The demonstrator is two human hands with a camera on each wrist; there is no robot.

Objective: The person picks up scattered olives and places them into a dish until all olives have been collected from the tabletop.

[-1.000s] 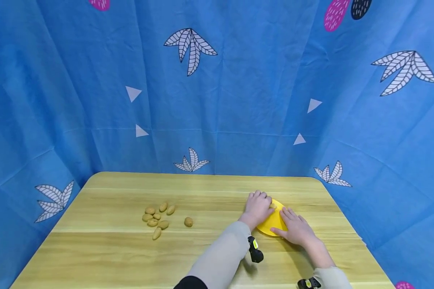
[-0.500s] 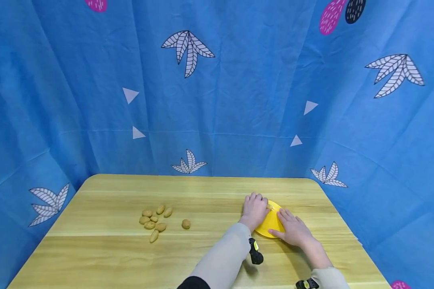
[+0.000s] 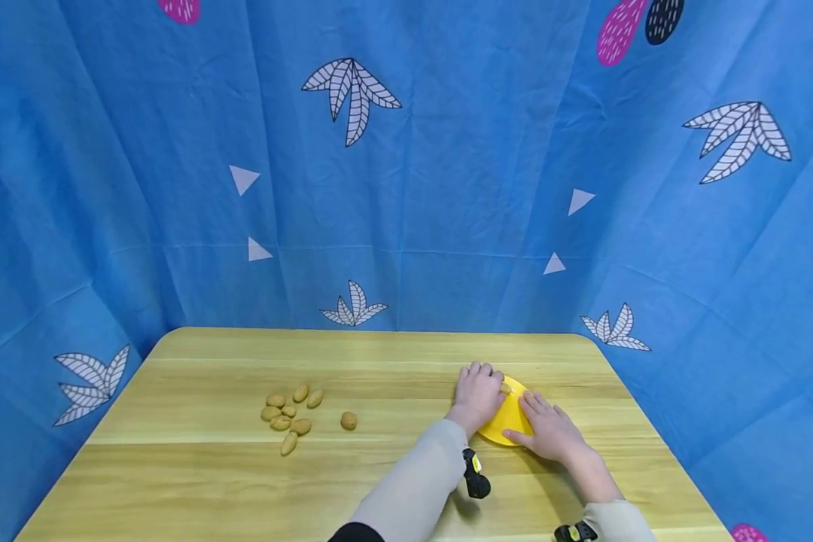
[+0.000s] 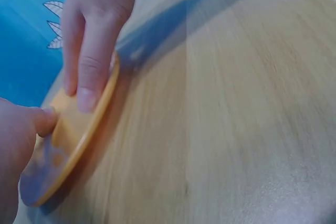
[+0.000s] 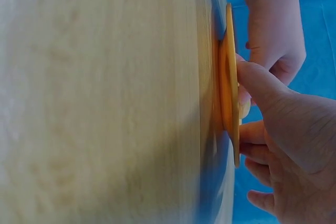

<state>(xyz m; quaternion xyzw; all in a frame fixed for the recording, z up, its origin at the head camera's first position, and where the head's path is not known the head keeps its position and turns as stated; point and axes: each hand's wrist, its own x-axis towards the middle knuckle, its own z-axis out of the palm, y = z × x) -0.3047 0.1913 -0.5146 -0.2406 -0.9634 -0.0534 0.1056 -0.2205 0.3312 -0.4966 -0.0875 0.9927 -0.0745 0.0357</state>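
Note:
A shallow yellow plate [image 3: 508, 421] lies on the right part of the table. My left hand [image 3: 477, 395] bends over its left side, seemingly pinching a small tan nut [image 3: 506, 388] between thumb and forefinger just above the plate. The same nut [image 5: 245, 108] shows beside the left fingertips in the right wrist view. On the plate's right side rests my right hand [image 3: 552, 430], fingers fairly straight, thumb spread onto the near rim. In the left wrist view the right hand [image 4: 100, 30] reaches onto the plate from above, while the left hand [image 4: 16, 140] is partly cut off.
Several tan nuts [image 3: 287, 412] lie in a loose group on the left of the wooden table [image 3: 217, 482]. One rounder nut [image 3: 348, 421] lies apart, to their right. A blue patterned curtain [image 3: 406, 188] hangs behind and around the table.
The whole head view has shifted slightly. Both hands keep their places at the plate, with no visible change in the nut or the plate.

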